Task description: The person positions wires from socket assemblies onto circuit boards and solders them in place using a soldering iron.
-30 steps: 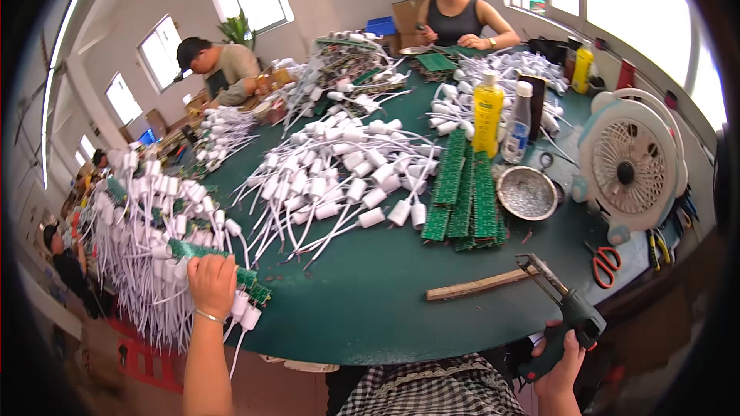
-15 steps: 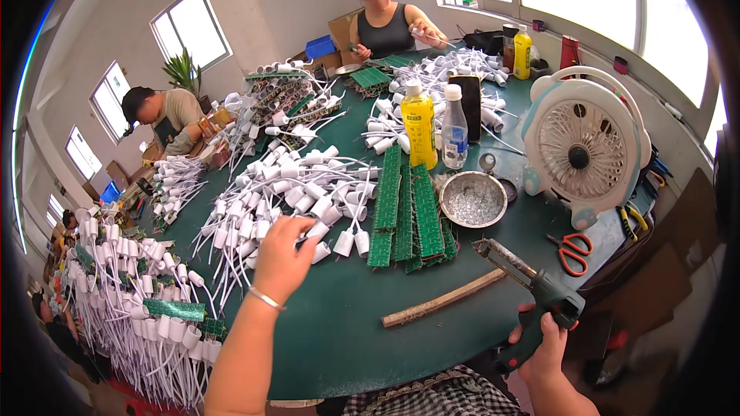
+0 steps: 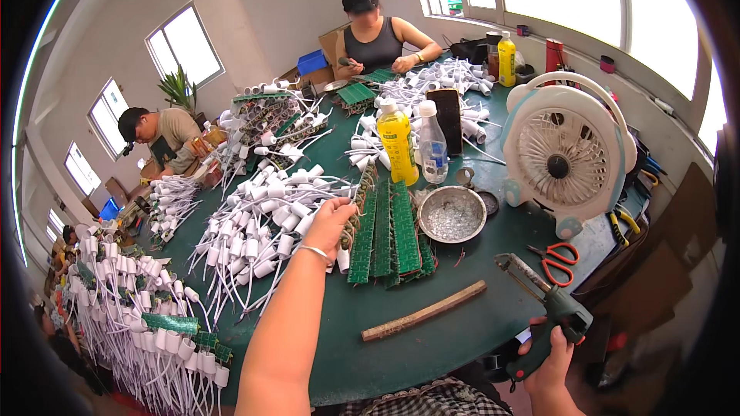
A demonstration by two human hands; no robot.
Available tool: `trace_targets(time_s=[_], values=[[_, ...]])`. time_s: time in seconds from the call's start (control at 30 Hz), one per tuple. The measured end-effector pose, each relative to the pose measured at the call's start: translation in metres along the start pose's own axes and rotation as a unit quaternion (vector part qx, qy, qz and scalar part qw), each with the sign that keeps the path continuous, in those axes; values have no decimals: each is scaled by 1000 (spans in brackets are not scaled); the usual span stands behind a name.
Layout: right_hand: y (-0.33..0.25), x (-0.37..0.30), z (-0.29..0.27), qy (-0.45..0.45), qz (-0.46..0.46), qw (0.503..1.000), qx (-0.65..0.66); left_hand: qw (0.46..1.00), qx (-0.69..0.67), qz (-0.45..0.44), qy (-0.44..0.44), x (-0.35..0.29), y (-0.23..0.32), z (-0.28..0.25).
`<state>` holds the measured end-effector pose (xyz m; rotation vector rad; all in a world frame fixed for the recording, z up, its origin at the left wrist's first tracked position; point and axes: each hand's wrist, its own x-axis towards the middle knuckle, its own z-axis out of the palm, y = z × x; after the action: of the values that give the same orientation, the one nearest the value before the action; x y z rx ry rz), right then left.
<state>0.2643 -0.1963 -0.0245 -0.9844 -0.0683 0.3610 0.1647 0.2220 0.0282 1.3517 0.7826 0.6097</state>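
My left hand (image 3: pixel 333 225), with a bangle at the wrist, pinches a circuit board strip (image 3: pixel 364 192) at the left of the green board stack. The strip is tipped on edge, showing its side full of small parts. Beneath and beside it lie several long green circuit boards (image 3: pixel 402 229). My right hand (image 3: pixel 549 362) is wrapped round the grip of a dark green soldering gun (image 3: pixel 567 312), whose metal front points up and left above the table's near right edge. White cylindrical lamp sockets with wires (image 3: pixel 266 212) are heaped left of my left hand.
A metal bowl (image 3: pixel 452 214) and a wooden stick (image 3: pixel 424 311) lie near the boards. Red-handled scissors (image 3: pixel 559 263) and a white fan (image 3: pixel 569 158) stand right. Behind are a yellow bottle (image 3: pixel 397 142), a clear bottle (image 3: pixel 433 146) and a phone (image 3: pixel 445 119). Two people work across the table.
My left hand has moved right from the socket heap to the boards and taken hold of a circuit board strip, tipping it up. The right hand still holds the soldering gun.
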Motion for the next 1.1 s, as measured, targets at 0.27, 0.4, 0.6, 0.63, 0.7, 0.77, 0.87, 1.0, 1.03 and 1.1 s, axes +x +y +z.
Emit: trace_targets(time_s=[0.27, 0.4, 0.6, 0.63, 0.7, 0.77, 0.87, 1.0, 1.03, 1.1], values=[[10, 5, -11, -13, 5, 1000, 23, 999, -42, 1, 24, -185, -6, -54], [10, -3, 1, -17, 23, 1000, 5, 994, -47, -38, 92, -243, -19, -68], [10, -13, 10, -55, 18, 998, 6, 982, -165, -61, 74, -268, -35, -74], [10, -14, 10, -59, 19, 998, 6, 989, -98, -29, 105, -272, -44, -75], [10, -17, 8, -62, 20, 998, 4, 986, 52, 23, 154, -277, -52, -75], [11, -18, 6, -57, 17, 998, -1, 970, 169, 37, 172, -280, -55, -69], [14, -21, 5, -42, 31, 999, -10, 917, 364, 49, 154, -278, -58, -45], [14, -23, 17, -63, 35, 997, -13, 898, 419, 106, 86, -269, -61, -19], [13, -24, 22, -77, 25, 997, -20, 894, 433, 99, 69, -266, -60, -17], [14, -22, 24, -90, 13, 995, -30, 881, 462, 96, 46, -259, -65, -14]])
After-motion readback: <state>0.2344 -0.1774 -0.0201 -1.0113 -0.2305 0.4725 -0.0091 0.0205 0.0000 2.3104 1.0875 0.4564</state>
